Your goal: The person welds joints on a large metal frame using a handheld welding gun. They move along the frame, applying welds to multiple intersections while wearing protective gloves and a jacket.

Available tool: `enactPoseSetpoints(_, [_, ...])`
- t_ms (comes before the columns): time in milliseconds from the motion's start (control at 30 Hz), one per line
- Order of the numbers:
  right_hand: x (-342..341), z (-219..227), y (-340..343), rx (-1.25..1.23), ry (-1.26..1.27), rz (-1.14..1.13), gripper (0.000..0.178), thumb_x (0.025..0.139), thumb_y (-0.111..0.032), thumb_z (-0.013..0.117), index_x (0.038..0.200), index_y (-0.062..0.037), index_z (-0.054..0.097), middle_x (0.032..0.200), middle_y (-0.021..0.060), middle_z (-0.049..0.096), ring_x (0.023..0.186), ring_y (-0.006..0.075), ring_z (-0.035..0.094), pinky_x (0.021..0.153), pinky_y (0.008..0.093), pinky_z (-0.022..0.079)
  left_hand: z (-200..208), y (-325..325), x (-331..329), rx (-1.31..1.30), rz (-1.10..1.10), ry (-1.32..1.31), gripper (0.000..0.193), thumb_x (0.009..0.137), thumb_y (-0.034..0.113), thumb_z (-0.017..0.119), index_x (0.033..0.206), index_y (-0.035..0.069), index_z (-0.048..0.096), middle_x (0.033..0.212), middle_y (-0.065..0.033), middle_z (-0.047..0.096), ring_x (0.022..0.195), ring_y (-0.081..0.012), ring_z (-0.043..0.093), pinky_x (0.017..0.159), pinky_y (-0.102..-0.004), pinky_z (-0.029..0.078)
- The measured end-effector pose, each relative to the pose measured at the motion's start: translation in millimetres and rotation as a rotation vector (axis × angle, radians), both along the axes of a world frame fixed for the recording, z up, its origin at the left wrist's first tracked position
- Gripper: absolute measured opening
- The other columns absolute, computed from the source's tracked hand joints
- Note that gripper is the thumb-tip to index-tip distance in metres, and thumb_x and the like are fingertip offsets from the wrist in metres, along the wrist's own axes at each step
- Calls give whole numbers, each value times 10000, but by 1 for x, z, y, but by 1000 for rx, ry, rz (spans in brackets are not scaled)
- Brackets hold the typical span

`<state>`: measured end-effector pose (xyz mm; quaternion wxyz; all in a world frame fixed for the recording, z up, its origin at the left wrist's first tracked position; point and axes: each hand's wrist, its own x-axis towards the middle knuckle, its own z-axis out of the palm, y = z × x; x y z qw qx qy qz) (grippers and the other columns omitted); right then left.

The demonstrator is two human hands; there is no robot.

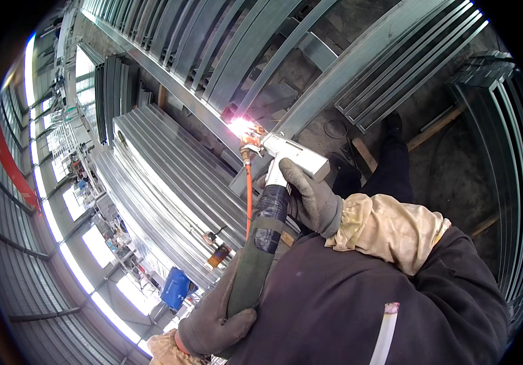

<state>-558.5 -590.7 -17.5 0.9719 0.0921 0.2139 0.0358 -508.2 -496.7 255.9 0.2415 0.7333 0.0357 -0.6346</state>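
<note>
My right hand (311,198), in a grey work glove with a tan cuff, is wrapped round the handle of a white welding gun (298,157). A glaring pink-white arc (241,126) at the gun's tip hides the spot it touches, at a corner of a grey steel frame (182,94). A thin orange hose (249,194) runs down from the gun's front. Black tape binds the handle to a thick dark green sleeved cable (250,274). Lower down, my gloved left hand (219,319) grips this cable, its thumb across the sleeve.
Long shiny steel profiles (170,167) lie stacked left of the gun. More steel frames (414,67) stand at the upper right, and others (511,152) at the far right. Wooden battens (435,129) lie on the floor near my feet. A blue bag-like thing (177,288) is at lower left.
</note>
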Motion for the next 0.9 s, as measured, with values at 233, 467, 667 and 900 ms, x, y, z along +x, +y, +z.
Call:
enactPoseSetpoints(233, [0,-8,7,-19,-33,-19,434,1059,-324,544,1291,40,506,1091,189,677,931,231,717,820,364,643,0,5,-3,-28,3,-29,903,901,242,642,1594,-52,143,1613,-216,297,1505,-281,290,1213,-406,234])
enactPoseSetpoints(467, [-1,-1,3,18,-38,-6,442,1055,-345,549,1269,41,519,1090,192,681,917,242,721,805,368,645,3,9,-8,-22,17,-57,906,908,259,652,1597,-42,147,1609,-211,307,1499,-279,305,1209,-405,244])
enactPoseSetpoints(667, [0,5,-1,36,-7,26,349,1053,-290,562,1245,-1,532,1036,124,660,866,191,690,768,338,616,2,7,-7,-35,-6,-47,911,919,301,644,1596,-46,143,1613,-213,298,1512,-289,281,1215,-408,229])
enactPoseSetpoints(900, [-1,1,0,-2,-40,-2,436,1066,-360,520,1247,37,536,1093,184,679,925,238,720,804,374,643,1,5,-5,-27,-13,-39,909,920,305,636,1601,-36,139,1617,-206,296,1507,-283,289,1214,-407,232])
